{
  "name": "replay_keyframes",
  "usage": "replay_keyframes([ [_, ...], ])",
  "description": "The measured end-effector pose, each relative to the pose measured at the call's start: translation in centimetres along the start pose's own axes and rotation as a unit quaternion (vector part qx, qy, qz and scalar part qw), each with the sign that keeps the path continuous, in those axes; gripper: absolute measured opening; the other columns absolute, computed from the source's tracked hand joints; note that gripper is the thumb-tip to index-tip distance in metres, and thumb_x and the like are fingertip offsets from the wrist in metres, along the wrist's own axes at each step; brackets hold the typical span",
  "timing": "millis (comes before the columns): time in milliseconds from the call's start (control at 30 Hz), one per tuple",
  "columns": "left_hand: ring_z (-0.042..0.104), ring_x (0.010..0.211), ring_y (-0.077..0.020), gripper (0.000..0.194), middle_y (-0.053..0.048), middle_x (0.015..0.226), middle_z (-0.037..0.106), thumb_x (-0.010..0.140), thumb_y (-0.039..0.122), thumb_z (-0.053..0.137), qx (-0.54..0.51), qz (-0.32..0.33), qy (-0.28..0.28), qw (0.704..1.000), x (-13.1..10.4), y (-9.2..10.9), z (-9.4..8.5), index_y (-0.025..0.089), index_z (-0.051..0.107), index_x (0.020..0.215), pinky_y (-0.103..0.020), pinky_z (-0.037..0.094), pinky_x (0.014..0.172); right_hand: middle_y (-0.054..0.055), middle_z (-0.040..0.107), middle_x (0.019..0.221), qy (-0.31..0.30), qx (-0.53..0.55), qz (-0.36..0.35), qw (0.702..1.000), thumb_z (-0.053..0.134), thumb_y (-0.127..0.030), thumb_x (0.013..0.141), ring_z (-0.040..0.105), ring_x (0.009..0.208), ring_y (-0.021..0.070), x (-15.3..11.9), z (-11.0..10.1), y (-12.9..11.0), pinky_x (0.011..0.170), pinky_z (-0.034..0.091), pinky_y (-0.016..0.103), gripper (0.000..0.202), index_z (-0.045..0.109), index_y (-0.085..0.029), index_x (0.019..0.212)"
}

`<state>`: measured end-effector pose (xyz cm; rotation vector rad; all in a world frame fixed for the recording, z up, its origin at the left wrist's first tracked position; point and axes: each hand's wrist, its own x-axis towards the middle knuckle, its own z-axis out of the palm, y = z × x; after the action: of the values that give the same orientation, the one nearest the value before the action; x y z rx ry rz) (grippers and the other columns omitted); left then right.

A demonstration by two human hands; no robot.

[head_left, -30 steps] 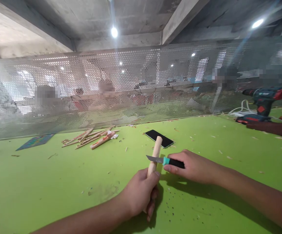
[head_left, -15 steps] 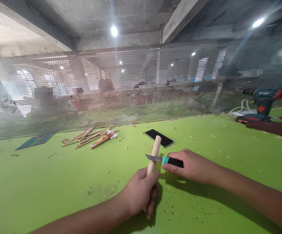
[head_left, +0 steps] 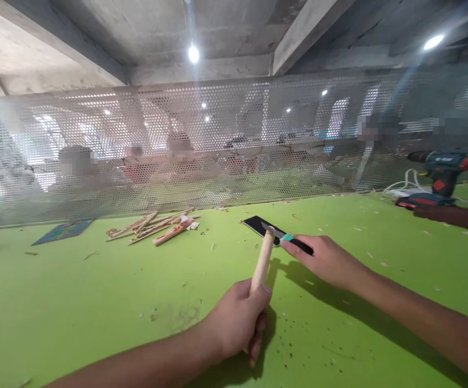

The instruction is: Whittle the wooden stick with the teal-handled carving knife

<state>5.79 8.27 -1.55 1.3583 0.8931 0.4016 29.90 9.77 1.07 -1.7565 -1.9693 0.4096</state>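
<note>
My left hand is closed around the lower part of a pale, peeled wooden stick, which slants up and away from me. In my right hand is a utility knife with a black and teal handle. Its grey blade lies across the far tip of the stick; whether it touches the wood there I cannot tell. Behind the stick's tip a dark-screened phone lies flat on the green table, partly covered by the knife and the stick.
Several thin sticks and shavings lie at the back left, near a patterned card. A cordless drill stands at the back right with white cables and a dark brown piece. A perforated screen closes off the table's far side, people behind it.
My right hand has moved the knife up and away along the stick, from its middle to its far tip. My left hand keeps its hold on the stick.
</note>
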Motion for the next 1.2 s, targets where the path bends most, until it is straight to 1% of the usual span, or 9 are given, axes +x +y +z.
replay_keyframes([
  [100, 0.042, 0.028, -0.008, 0.032, 0.01, 0.051, 0.046, 0.097, 0.048, 0.048, -0.018, 0.007, -0.003, 1.0, 0.3, -0.2, 0.0, 0.023, 0.042, 0.078, -0.02, 0.037, 0.026, -0.002, 0.047, 0.059, -0.007, 0.014, -0.01, 1.0, 0.038, -0.073, 0.098, 0.04, 0.047, 0.0155, -0.7, 0.1, -0.9, 0.046, 0.021, 0.028, 0.062, 0.067, -0.018, 0.099],
  [200, 0.042, 0.029, -0.0079, 0.03, 0.01, 0.051, 0.046, 0.098, 0.047, 0.047, -0.018, 0.005, -0.004, 1.0, 0.4, -0.4, -0.1, 0.023, 0.043, 0.08, -0.02, 0.04, 0.027, -0.001, 0.05, 0.06, -0.033, 0.008, -0.021, 0.999, 0.042, -0.072, 0.098, 0.042, 0.048, 0.0151, -0.9, 0.2, -1.3, 0.046, 0.022, 0.028, 0.059, 0.067, -0.018, 0.1],
  [400, 0.042, 0.029, -0.0076, 0.031, 0.01, 0.051, 0.046, 0.097, 0.049, 0.048, -0.034, -0.006, 0.008, 0.999, 0.4, -0.2, -0.1, 0.023, 0.042, 0.081, -0.02, 0.041, 0.028, 0.001, 0.059, 0.064, -0.103, -0.014, -0.089, 0.991, 0.045, -0.068, 0.1, 0.049, 0.054, 0.0157, -1.0, 1.4, -1.0, 0.05, 0.029, 0.027, 0.054, 0.058, -0.02, 0.079],
  [567, 0.042, 0.03, -0.0072, 0.029, 0.011, 0.052, 0.049, 0.099, 0.048, 0.046, -0.031, 0.001, -0.003, 1.0, 0.3, -0.4, -0.3, 0.023, 0.043, 0.085, -0.019, 0.043, 0.03, 0.001, 0.063, 0.067, -0.133, -0.007, -0.111, 0.985, 0.051, -0.068, 0.098, 0.053, 0.055, 0.0159, -1.4, 1.6, -1.4, 0.05, 0.029, 0.026, 0.052, 0.058, -0.02, 0.079],
  [667, 0.044, 0.029, -0.0077, 0.032, 0.011, 0.051, 0.048, 0.099, 0.05, 0.047, -0.017, 0.002, -0.004, 1.0, 0.2, -0.4, -0.3, 0.023, 0.044, 0.083, -0.019, 0.042, 0.03, 0.001, 0.061, 0.065, -0.114, -0.011, -0.088, 0.99, 0.047, -0.069, 0.098, 0.051, 0.054, 0.0161, -1.0, 1.3, -1.2, 0.05, 0.029, 0.027, 0.054, 0.06, -0.019, 0.081],
  [867, 0.043, 0.028, -0.0085, 0.034, 0.009, 0.046, 0.046, 0.098, 0.046, 0.045, 0.011, -0.007, 0.0, 1.0, 0.1, -0.4, -0.2, 0.022, 0.044, 0.074, -0.019, 0.039, 0.028, 0.001, 0.055, 0.061, -0.031, -0.011, -0.009, 0.999, 0.04, -0.072, 0.098, 0.046, 0.05, 0.016, 0.3, 0.6, 0.3, 0.048, 0.025, 0.028, 0.06, 0.063, -0.019, 0.083],
  [967, 0.044, 0.029, -0.0088, 0.033, 0.009, 0.047, 0.046, 0.098, 0.046, 0.046, 0.0, -0.009, 0.0, 1.0, 0.4, -0.5, -0.2, 0.022, 0.045, 0.076, -0.02, 0.04, 0.028, 0.001, 0.057, 0.062, -0.053, -0.001, -0.017, 0.998, 0.045, -0.07, 0.098, 0.045, 0.05, 0.0153, 0.1, 1.0, 0.2, 0.048, 0.025, 0.028, 0.056, 0.064, -0.019, 0.084],
  [1100, 0.043, 0.03, -0.0081, 0.029, 0.009, 0.053, 0.047, 0.097, 0.046, 0.047, -0.024, -0.003, 0.005, 1.0, 0.5, -0.5, -0.1, 0.023, 0.043, 0.081, -0.021, 0.042, 0.029, 0.0, 0.057, 0.063, -0.097, 0.019, -0.072, 0.992, 0.051, -0.065, 0.098, 0.046, 0.053, 0.0149, -0.7, 1.8, -0.7, 0.05, 0.027, 0.027, 0.05, 0.06, -0.02, 0.079],
  [1200, 0.045, 0.031, -0.0091, 0.029, 0.009, 0.055, 0.047, 0.098, 0.049, 0.044, 0.021, 0.002, 0.011, 1.0, -0.2, -0.1, 0.4, 0.023, 0.043, 0.086, -0.021, 0.041, 0.029, -0.001, 0.055, 0.063, -0.11, 0.039, -0.091, 0.989, 0.055, -0.064, 0.097, 0.044, 0.053, 0.0137, -1.1, 1.9, -1.3, 0.049, 0.026, 0.027, 0.048, 0.059, -0.02, 0.078],
])
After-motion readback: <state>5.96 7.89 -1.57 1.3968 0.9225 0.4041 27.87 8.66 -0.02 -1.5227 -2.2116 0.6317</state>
